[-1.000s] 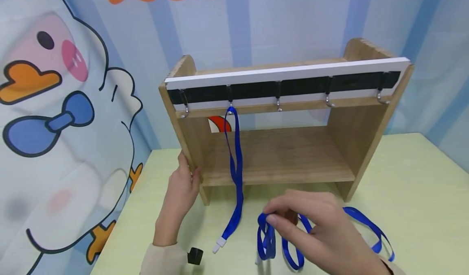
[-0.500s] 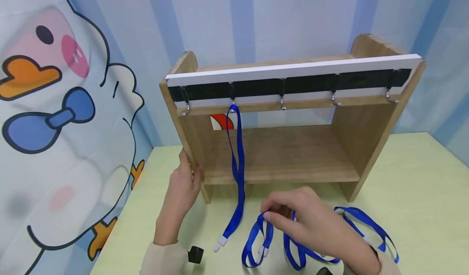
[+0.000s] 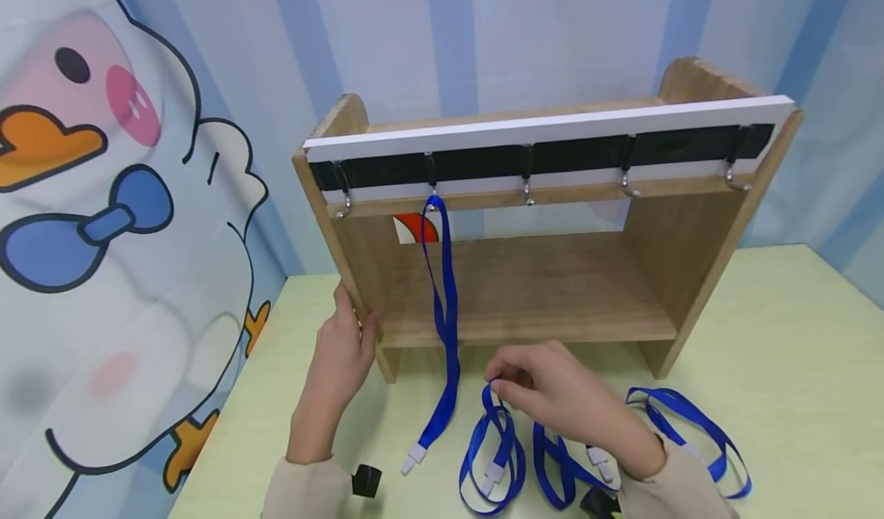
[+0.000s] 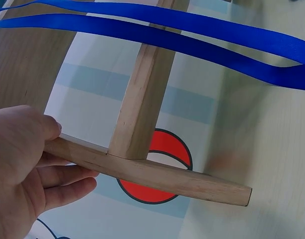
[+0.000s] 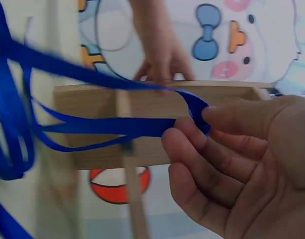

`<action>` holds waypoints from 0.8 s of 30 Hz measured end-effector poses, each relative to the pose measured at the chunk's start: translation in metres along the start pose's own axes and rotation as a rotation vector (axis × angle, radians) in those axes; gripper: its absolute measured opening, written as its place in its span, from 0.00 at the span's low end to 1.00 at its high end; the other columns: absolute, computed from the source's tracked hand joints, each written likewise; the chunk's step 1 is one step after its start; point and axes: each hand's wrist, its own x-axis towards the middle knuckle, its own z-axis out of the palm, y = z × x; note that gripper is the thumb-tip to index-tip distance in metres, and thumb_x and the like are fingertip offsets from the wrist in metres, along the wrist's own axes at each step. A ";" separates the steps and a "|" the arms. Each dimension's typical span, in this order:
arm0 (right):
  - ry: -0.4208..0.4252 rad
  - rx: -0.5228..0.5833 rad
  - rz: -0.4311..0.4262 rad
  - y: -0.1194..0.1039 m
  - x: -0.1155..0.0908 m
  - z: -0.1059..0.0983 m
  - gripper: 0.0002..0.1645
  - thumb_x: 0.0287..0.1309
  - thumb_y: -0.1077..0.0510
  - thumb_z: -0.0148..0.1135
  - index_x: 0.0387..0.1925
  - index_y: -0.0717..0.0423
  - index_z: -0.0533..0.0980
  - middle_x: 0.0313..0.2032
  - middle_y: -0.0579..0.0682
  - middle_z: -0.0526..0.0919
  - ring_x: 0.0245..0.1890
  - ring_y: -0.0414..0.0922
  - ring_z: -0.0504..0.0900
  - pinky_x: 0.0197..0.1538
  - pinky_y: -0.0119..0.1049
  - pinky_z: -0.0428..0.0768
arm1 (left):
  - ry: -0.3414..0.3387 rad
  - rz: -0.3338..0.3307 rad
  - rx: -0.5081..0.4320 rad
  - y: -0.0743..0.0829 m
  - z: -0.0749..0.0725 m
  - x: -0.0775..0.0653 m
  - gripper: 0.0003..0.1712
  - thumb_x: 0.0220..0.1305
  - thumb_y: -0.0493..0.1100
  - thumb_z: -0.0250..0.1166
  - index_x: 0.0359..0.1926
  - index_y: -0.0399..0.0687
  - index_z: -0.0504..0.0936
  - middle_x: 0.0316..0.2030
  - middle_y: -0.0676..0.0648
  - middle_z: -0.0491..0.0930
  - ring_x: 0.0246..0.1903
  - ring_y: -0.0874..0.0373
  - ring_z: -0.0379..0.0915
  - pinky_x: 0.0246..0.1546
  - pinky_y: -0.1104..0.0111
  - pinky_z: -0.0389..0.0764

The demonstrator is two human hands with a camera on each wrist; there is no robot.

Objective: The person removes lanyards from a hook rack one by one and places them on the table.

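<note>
A wooden shelf [image 3: 532,292] stands on the table, with a row of metal hooks along a black strip on its front. From the second hook on the left hangs a blue lanyard [image 3: 450,335], its white clip low near the table. My left hand [image 3: 343,358] grips the shelf's left side panel [image 4: 192,184], thumb on one face and fingers on the other. In front of the shelf, my right hand [image 3: 552,392] pinches the top of another blue lanyard [image 5: 147,127] between thumb and fingertips. Its loops and white clip hang below the fingers.
More blue lanyards lie on the table, one beneath the right wrist and one to the right [image 3: 691,411]. A small black block [image 3: 366,480] is by the left sleeve. A duck-print cloth [image 3: 124,350] borders the table at left and back.
My right hand has moved left and slightly up with the pinched lanyard, whose loops have spread apart from the lanyard beside it. The left hand keeps its grip on the side panel.
</note>
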 end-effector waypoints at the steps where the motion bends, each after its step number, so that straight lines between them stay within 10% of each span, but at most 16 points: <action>1: -0.002 0.002 0.011 0.003 0.002 0.003 0.05 0.66 0.65 0.63 0.40 0.55 0.83 0.30 0.39 0.83 0.28 0.34 0.77 0.30 0.31 0.82 | 0.002 0.003 0.001 0.000 0.000 0.000 0.35 0.75 0.34 0.57 0.72 0.29 0.48 0.55 0.21 0.74 0.49 0.29 0.80 0.42 0.44 0.86; 24: -0.023 -0.115 0.095 0.042 0.021 0.048 0.05 0.64 0.68 0.63 0.38 0.60 0.83 0.27 0.43 0.82 0.24 0.35 0.75 0.26 0.30 0.78 | -0.033 -0.044 -0.009 0.002 -0.001 0.001 0.35 0.76 0.36 0.56 0.74 0.33 0.47 0.60 0.23 0.72 0.53 0.31 0.78 0.46 0.45 0.84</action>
